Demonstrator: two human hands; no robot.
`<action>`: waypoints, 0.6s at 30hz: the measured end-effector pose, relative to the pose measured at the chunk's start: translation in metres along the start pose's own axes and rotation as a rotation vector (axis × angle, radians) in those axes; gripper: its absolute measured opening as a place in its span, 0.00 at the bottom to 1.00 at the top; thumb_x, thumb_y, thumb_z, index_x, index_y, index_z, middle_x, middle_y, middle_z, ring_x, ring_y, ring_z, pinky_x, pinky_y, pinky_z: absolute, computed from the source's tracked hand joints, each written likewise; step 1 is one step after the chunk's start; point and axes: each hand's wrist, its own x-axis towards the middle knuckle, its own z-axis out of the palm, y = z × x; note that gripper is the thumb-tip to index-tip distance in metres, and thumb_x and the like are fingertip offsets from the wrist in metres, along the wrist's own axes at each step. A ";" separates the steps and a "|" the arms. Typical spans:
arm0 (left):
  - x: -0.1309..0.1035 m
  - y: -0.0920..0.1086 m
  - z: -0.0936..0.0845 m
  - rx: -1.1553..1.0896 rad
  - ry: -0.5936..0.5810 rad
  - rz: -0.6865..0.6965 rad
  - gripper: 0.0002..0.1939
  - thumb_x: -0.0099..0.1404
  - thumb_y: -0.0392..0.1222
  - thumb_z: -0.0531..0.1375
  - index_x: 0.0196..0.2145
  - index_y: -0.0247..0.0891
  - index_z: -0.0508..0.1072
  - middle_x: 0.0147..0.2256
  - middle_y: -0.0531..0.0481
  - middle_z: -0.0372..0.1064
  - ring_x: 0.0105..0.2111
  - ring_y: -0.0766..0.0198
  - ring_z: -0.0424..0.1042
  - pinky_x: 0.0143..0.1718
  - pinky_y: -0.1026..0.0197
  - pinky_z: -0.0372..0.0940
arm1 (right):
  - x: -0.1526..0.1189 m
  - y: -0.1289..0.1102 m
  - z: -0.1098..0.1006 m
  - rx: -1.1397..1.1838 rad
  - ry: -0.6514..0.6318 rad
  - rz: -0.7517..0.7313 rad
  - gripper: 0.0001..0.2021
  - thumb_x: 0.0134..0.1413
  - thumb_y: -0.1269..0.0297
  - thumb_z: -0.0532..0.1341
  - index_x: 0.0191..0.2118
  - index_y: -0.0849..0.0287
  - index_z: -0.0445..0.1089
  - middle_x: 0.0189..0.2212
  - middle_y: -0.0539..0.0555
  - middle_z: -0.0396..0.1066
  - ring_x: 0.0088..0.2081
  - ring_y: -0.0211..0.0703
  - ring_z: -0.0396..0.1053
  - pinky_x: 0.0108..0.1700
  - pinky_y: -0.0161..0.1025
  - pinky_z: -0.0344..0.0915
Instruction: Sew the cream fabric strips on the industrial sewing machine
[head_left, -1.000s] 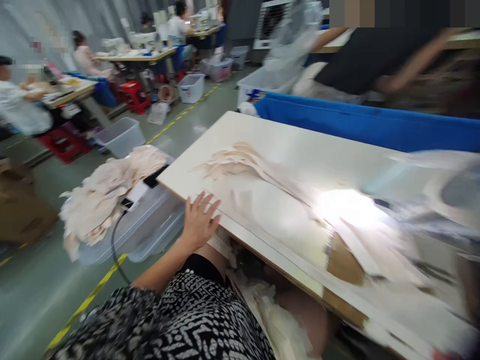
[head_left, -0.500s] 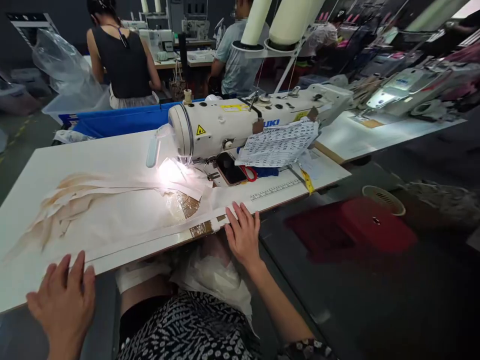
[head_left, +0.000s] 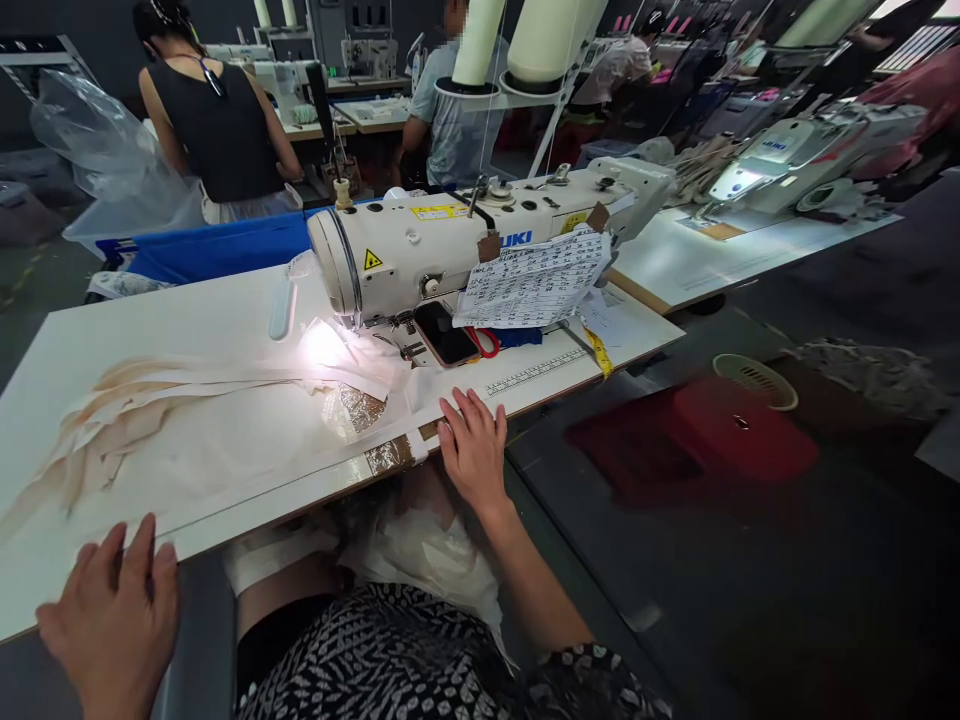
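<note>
My left hand rests at the near left edge of the white sewing table, fingers spread and holding nothing. At the table's front edge, right of the brown tape, my right hand lies with its fingers stretched out, empty too. Between and beyond the hands, pale cream fabric strips spread leftward from under the lit needle area. The white sewing machine stands behind them, its lamp glaring over the cloth. A phone and red-handled scissors lie beside the machine, beyond my right hand.
A handwritten paper sheet hangs on the machine. A yellow tape measure drapes over the table's edge. To the right stand a red stool-like object and another sewing machine. Co-workers sit beyond the blue cloth.
The whole view has shifted slightly, with the table and machine appearing further left. Both hands stay at the table edge, with fingers still spread; the fabric lies as before.
</note>
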 end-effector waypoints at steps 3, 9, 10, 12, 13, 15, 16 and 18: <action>0.002 0.014 -0.004 0.187 0.115 -0.058 0.23 0.67 0.46 0.51 0.59 0.43 0.64 0.55 0.30 0.63 0.58 0.29 0.59 0.48 0.25 0.55 | 0.000 0.001 0.001 0.007 0.001 -0.015 0.18 0.69 0.61 0.46 0.56 0.56 0.66 0.60 0.57 0.62 0.63 0.52 0.54 0.66 0.60 0.38; 0.011 0.009 -0.011 0.241 0.135 -0.055 0.18 0.67 0.48 0.53 0.51 0.41 0.71 0.51 0.36 0.68 0.53 0.42 0.66 0.52 0.37 0.56 | 0.004 0.014 0.003 0.025 0.053 -0.066 0.18 0.67 0.56 0.49 0.54 0.56 0.67 0.52 0.60 0.68 0.57 0.54 0.61 0.63 0.61 0.44; 0.013 0.005 -0.013 0.247 0.125 -0.055 0.17 0.66 0.49 0.54 0.49 0.41 0.72 0.49 0.37 0.69 0.50 0.44 0.67 0.51 0.40 0.56 | 0.007 0.018 0.003 0.024 0.061 -0.074 0.18 0.66 0.53 0.50 0.52 0.56 0.69 0.48 0.60 0.70 0.54 0.55 0.63 0.61 0.61 0.46; 0.018 -0.001 -0.016 0.234 0.098 -0.060 0.16 0.66 0.50 0.54 0.44 0.39 0.74 0.41 0.40 0.71 0.43 0.49 0.69 0.48 0.45 0.58 | 0.013 0.025 0.002 0.016 0.071 -0.103 0.21 0.65 0.48 0.50 0.47 0.57 0.71 0.41 0.59 0.71 0.47 0.55 0.67 0.58 0.62 0.51; 0.021 -0.004 -0.017 0.213 0.087 -0.066 0.15 0.66 0.50 0.54 0.40 0.39 0.74 0.38 0.42 0.71 0.41 0.51 0.69 0.47 0.47 0.59 | 0.016 0.029 0.001 0.016 0.072 -0.126 0.22 0.64 0.46 0.49 0.43 0.57 0.72 0.37 0.58 0.71 0.44 0.55 0.67 0.56 0.61 0.54; 0.024 -0.009 -0.017 0.151 0.069 -0.079 0.14 0.66 0.49 0.53 0.35 0.39 0.73 0.34 0.44 0.70 0.38 0.53 0.68 0.43 0.51 0.60 | 0.021 0.033 0.000 0.028 0.078 -0.183 0.23 0.64 0.45 0.49 0.37 0.57 0.72 0.33 0.56 0.71 0.40 0.54 0.68 0.53 0.60 0.58; 0.025 -0.011 -0.017 0.114 0.072 -0.086 0.13 0.66 0.48 0.52 0.34 0.39 0.72 0.33 0.45 0.71 0.37 0.54 0.67 0.42 0.52 0.60 | 0.022 0.033 -0.001 0.041 0.091 -0.212 0.22 0.64 0.45 0.49 0.34 0.57 0.71 0.32 0.56 0.71 0.39 0.53 0.68 0.52 0.59 0.59; 0.028 -0.015 -0.016 0.043 0.116 -0.106 0.13 0.67 0.47 0.52 0.33 0.39 0.71 0.34 0.45 0.71 0.38 0.55 0.67 0.41 0.53 0.61 | 0.026 0.031 -0.002 0.085 0.136 -0.253 0.19 0.65 0.48 0.51 0.33 0.56 0.68 0.32 0.55 0.72 0.37 0.52 0.69 0.52 0.59 0.60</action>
